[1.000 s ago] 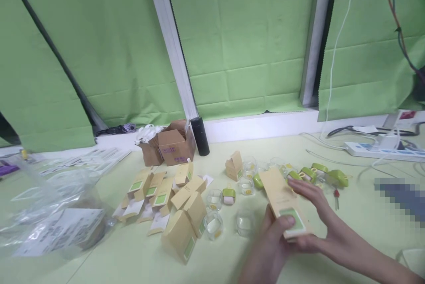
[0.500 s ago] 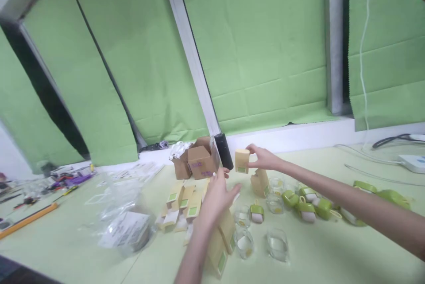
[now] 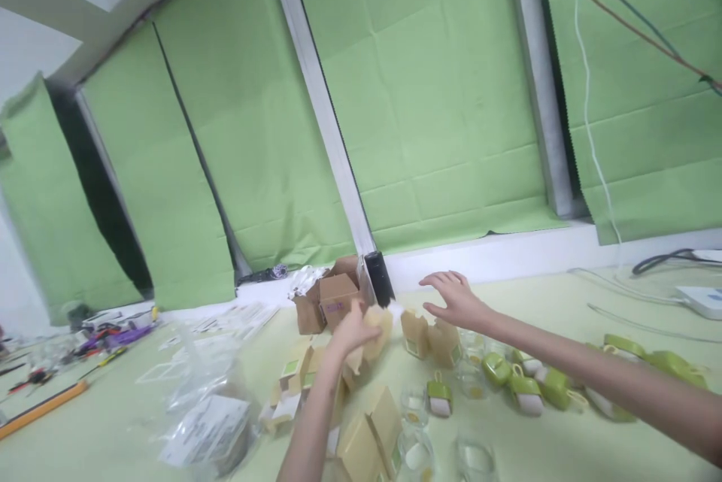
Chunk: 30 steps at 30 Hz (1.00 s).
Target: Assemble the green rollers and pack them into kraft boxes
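My left hand (image 3: 350, 333) is closed on a small tan paper box (image 3: 379, 331), blurred by motion, with its flaps loose. My right hand (image 3: 458, 303) holds nothing; its fingers are spread in the air. Just below it, two tan boxes stand side by side, the left box (image 3: 414, 333) and the right box (image 3: 444, 344). More tan boxes with green labels (image 3: 293, 368) lie under and beyond my left forearm, and larger-looking ones (image 3: 361, 446) stand nearer to me. Clear glass cups (image 3: 416, 453) and a green-lidded piece with a white base (image 3: 439, 396) are beside them.
Several green-lidded pieces (image 3: 527, 393) lie under my right forearm. Behind stand an opened brown carton (image 3: 337, 300) and a black cylinder (image 3: 379, 279). Plastic-wrapped goods (image 3: 208, 433) and an orange bar (image 3: 42, 408) are on the left, a white device (image 3: 699, 301) with cables on the right.
My right hand has let go of its tan box, which now stands beside the other one. My left hand has moved left and taken hold of another box. The view has tilted upward.
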{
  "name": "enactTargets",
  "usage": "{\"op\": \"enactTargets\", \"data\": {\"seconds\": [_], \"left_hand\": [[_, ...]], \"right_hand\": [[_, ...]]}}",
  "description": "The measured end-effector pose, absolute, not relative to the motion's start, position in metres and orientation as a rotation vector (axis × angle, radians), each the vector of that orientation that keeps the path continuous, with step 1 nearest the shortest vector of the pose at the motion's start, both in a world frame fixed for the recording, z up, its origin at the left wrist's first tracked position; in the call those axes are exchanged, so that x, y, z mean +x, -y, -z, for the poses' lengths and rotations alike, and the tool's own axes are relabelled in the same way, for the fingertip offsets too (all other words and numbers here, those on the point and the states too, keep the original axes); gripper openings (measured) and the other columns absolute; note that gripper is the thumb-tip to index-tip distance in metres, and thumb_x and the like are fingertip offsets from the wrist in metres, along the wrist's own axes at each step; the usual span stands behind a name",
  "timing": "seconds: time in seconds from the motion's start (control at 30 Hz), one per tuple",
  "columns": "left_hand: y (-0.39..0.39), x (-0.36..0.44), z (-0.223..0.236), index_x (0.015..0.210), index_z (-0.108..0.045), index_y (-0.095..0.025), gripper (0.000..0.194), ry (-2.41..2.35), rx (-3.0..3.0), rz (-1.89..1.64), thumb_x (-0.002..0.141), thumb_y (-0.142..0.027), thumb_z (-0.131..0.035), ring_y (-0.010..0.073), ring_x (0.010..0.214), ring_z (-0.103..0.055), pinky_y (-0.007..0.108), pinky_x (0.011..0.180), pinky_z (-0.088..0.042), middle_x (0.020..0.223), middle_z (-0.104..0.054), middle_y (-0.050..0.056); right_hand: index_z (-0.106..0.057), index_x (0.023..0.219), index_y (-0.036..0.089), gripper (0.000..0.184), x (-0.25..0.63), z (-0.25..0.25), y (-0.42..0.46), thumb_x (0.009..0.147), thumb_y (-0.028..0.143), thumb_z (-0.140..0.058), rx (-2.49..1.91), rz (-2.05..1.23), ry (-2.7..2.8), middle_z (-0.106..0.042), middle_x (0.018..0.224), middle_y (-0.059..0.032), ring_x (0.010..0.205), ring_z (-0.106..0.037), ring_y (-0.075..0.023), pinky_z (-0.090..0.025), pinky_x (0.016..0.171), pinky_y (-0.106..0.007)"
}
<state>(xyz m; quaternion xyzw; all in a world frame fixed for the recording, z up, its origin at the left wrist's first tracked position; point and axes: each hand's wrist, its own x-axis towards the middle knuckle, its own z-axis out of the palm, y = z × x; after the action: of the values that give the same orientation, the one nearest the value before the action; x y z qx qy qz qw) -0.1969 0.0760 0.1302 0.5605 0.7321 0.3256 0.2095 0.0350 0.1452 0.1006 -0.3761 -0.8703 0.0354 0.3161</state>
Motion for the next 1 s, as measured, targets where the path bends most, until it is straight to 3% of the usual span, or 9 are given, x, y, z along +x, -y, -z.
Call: {"op": "enactTargets", "data": {"seconds": [0.13, 0.2, 0.27, 0.33, 0.47, 0.63, 0.77, 0.93, 1.0], "left_hand": [[-0.051, -0.164, -0.148, 0.113, -0.046, -0.019, 0.036, -1.771, 1.484, -1.42, 0.087, -0.041, -0.04, 0.0199, 0.101, -0.059, 0.03, 0.084, -0.047, 0.116, -0.06, 0.009], [-0.032, -0.132, -0.142, 0.108, -0.051, -0.018, 0.048, -1.57, 1.348, -1.556, 0.086, -0.052, -0.026, 0.0223, 0.09, -0.063, 0.032, 0.076, -0.049, 0.102, -0.066, 0.009], [-0.013, -0.096, -0.128, 0.107, -0.055, -0.014, 0.057, -1.358, 1.189, -1.553, 0.083, -0.057, -0.028, 0.026, 0.082, -0.065, 0.036, 0.07, -0.05, 0.089, -0.069, 0.01], [0.002, -0.063, -0.11, 0.109, -0.058, -0.012, 0.06, -1.014, 0.88, -1.451, 0.079, -0.06, -0.038, 0.0286, 0.084, -0.065, 0.038, 0.073, -0.05, 0.088, -0.069, 0.011], [0.02, -0.02, -0.077, 0.114, -0.057, -0.012, 0.065, -0.701, 0.524, -1.209, 0.071, -0.061, -0.058, 0.0296, 0.086, -0.065, 0.039, 0.077, -0.048, 0.091, -0.068, 0.012], [0.034, 0.001, -0.049, 0.106, -0.061, -0.015, 0.055, -0.635, 0.391, -1.124, 0.067, -0.054, -0.066, 0.0256, 0.08, -0.065, 0.034, 0.072, -0.05, 0.086, -0.066, 0.009], [0.043, 0.01, -0.038, 0.103, -0.064, -0.019, 0.051, -0.554, 0.39, -1.113, 0.065, -0.053, -0.068, 0.0255, 0.082, -0.064, 0.031, 0.069, -0.051, 0.087, -0.065, 0.008], [0.052, 0.019, -0.03, 0.112, -0.06, -0.017, 0.059, -0.434, 0.354, -1.056, 0.071, -0.06, -0.06, 0.026, 0.09, -0.062, 0.034, 0.077, -0.05, 0.09, -0.063, 0.008], [0.053, 0.02, -0.029, 0.115, -0.058, -0.017, 0.063, -0.398, 0.339, -1.039, 0.071, -0.062, -0.059, 0.0261, 0.091, -0.062, 0.036, 0.078, -0.05, 0.091, -0.063, 0.008]], "right_hand": [[-0.042, 0.13, 0.029, 0.041, 0.087, -0.089, -0.095, 0.09, 0.038, -0.047, -0.835, -0.159, 2.263, -0.045, 0.137, -0.0061, 0.124, -0.045, -0.0221, -0.042, 0.098, -0.04], [-0.027, 0.141, 0.03, 0.06, 0.108, -0.074, -0.067, 0.087, 0.041, -0.051, -0.75, -0.146, 2.278, -0.031, 0.147, -0.0087, 0.124, -0.046, -0.023, -0.049, 0.091, -0.036], [-0.024, 0.144, 0.029, 0.076, 0.121, -0.061, -0.044, 0.08, 0.045, -0.062, -0.654, 0.064, 2.32, -0.024, 0.15, -0.0103, 0.126, -0.044, -0.0271, -0.053, 0.087, -0.036], [-0.031, 0.142, 0.03, 0.08, 0.128, -0.055, -0.027, 0.073, 0.048, -0.069, -0.521, 0.367, 2.313, -0.027, 0.149, -0.0094, 0.13, -0.037, -0.0311, -0.05, 0.091, -0.041], [-0.052, 0.127, 0.033, 0.056, 0.13, -0.055, -0.001, 0.074, 0.044, -0.069, -0.376, 0.702, 2.145, -0.05, 0.133, -0.0031, 0.131, -0.032, -0.0293, -0.033, 0.107, -0.045], [-0.062, 0.108, 0.041, 0.036, 0.143, -0.043, 0.023, 0.077, 0.025, -0.069, -0.466, 0.673, 2.115, -0.062, 0.115, 0.0038, 0.118, -0.047, -0.022, -0.038, 0.103, -0.036], [-0.066, 0.101, 0.039, 0.023, 0.158, -0.032, 0.033, 0.08, 0.031, -0.066, -0.544, 0.518, 2.157, -0.065, 0.103, 0.0007, 0.109, -0.051, -0.021, -0.047, 0.09, -0.029], [-0.066, 0.107, 0.035, 0.029, 0.165, -0.024, 0.037, 0.085, 0.018, -0.059, -0.485, 0.512, 2.14, -0.067, 0.097, 0.0008, 0.104, -0.053, -0.018, -0.026, 0.109, -0.039], [-0.064, 0.112, 0.034, 0.034, 0.167, -0.022, 0.037, 0.084, 0.016, -0.059, -0.467, 0.533, 2.164, -0.068, 0.096, 0.0009, 0.103, -0.054, -0.0173, -0.025, 0.109, -0.039]]}}
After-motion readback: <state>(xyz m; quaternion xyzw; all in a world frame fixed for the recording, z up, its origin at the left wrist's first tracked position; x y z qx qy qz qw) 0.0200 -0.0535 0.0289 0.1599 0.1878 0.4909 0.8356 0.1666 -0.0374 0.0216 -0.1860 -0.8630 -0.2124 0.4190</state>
